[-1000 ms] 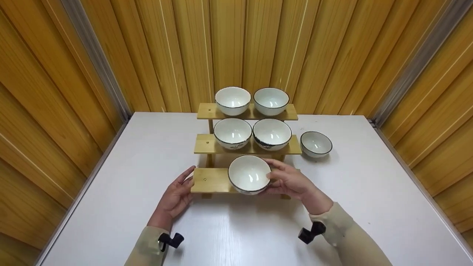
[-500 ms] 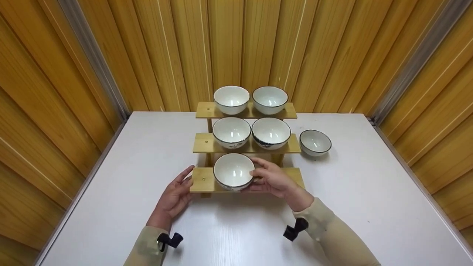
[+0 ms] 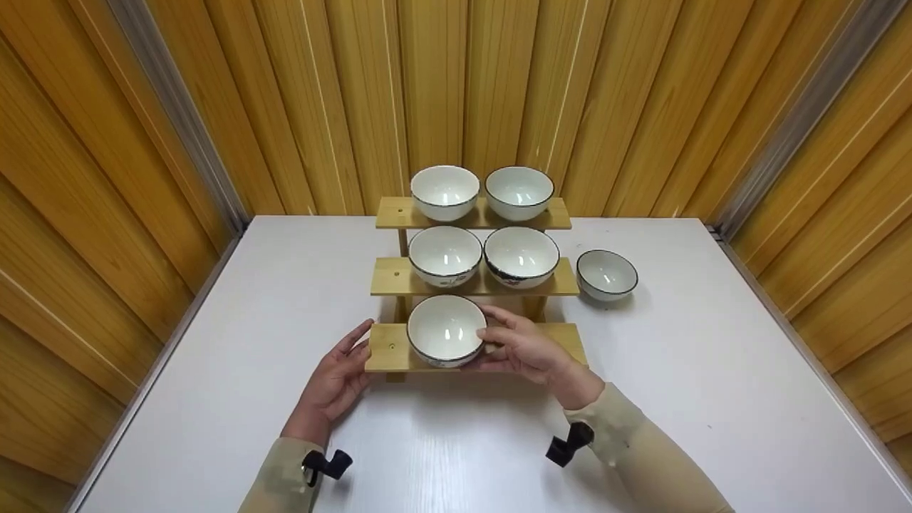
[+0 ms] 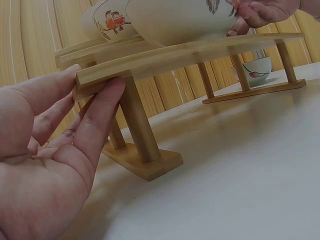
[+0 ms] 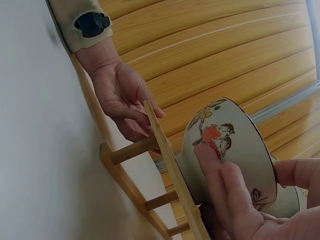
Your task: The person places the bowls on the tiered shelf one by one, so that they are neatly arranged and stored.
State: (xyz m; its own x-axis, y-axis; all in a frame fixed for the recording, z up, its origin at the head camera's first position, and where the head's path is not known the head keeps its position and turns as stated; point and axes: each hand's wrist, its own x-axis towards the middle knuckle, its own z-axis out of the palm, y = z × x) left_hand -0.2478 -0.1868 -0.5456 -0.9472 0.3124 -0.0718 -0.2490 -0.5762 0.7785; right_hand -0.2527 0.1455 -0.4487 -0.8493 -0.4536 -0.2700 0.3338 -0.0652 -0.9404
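A white bowl [image 3: 445,329] with a dark rim stands on the lowest shelf of a three-tier wooden rack [image 3: 388,347], left of the shelf's middle. My right hand [image 3: 524,350] grips its right side, the thumb near the rim. The right wrist view shows painted birds on this bowl [image 5: 232,145] and my fingers along its wall. At the lowest shelf's left end, my left hand [image 3: 338,377] holds the board. In the left wrist view the digits of that hand [image 4: 60,145] lie above and below the board's end.
Two bowls stand on the middle shelf, a left one [image 3: 445,253] and a right one [image 3: 521,254]. The top shelf bears another pair [image 3: 445,191]. A smaller-looking bowl [image 3: 607,276] sits on the white table [image 3: 712,370], right of the rack. Wood-patterned walls [image 3: 499,85] enclose the table.
My right hand has brought the bowl leftward along the lowest shelf, mostly in the first half second, then only slightly. My left hand has stayed at the shelf's end.
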